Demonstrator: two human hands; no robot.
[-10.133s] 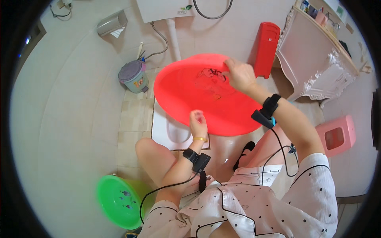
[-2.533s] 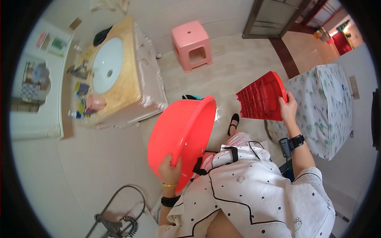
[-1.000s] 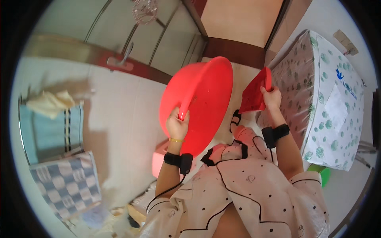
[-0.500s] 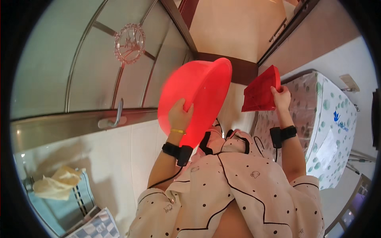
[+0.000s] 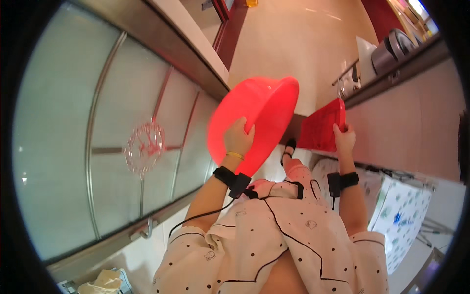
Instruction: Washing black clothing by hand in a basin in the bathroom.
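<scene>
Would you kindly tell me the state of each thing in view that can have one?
Red basin: tipped on its side, rim gripped by the left hand.
Flat red plastic piece: held up by its edge in the right hand.
Frosted glass door: open.
Pale cloth: crumpled, partly out of view.
Grey pot-like appliance: upright; whether its lid is fully shut, I cannot tell.

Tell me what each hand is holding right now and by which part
The left hand holds the red basin by its rim; the right hand holds the flat red plastic item by its edge.
</scene>
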